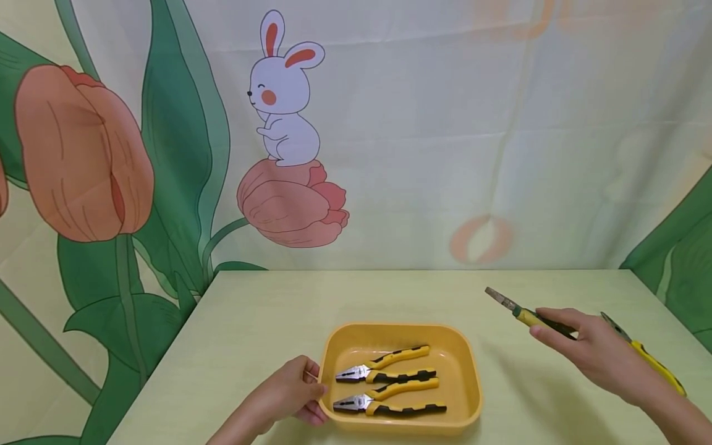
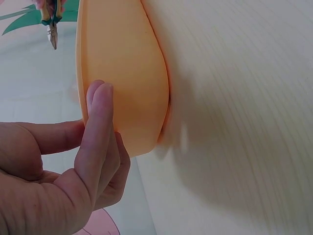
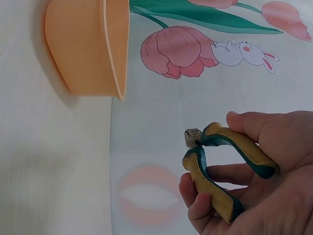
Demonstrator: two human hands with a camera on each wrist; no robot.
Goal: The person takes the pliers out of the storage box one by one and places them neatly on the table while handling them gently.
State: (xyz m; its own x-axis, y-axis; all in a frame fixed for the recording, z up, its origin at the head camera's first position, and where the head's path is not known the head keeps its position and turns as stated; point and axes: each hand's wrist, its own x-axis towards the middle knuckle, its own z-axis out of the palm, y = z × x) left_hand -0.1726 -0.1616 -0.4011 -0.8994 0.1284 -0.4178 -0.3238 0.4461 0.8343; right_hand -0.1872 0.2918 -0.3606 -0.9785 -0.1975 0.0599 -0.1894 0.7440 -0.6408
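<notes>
My left hand [image 1: 292,389] grips the left end of a yellow-orange plastic tray [image 1: 400,426], thumb at the rim and fingers against the outer wall. Inside the tray lie two combination pliers, the far pair [image 1: 364,372] above the near pair [image 1: 364,403], both with yellow and black handles and jaws to the left. To the right of the tray, raised over the table, my right hand [image 1: 606,355] holds pliers [image 1: 525,316] with worn metal jaws and yellow-green handles. In the right wrist view these handles [image 3: 244,147] are spread between thumb and fingers.
Another pair of pliers [image 1: 656,363] with yellow handles lies on the table's right side, partly behind my right hand. The pale table [image 1: 267,321] ends at a cloth backdrop [image 1: 411,154] printed with tulips and a rabbit.
</notes>
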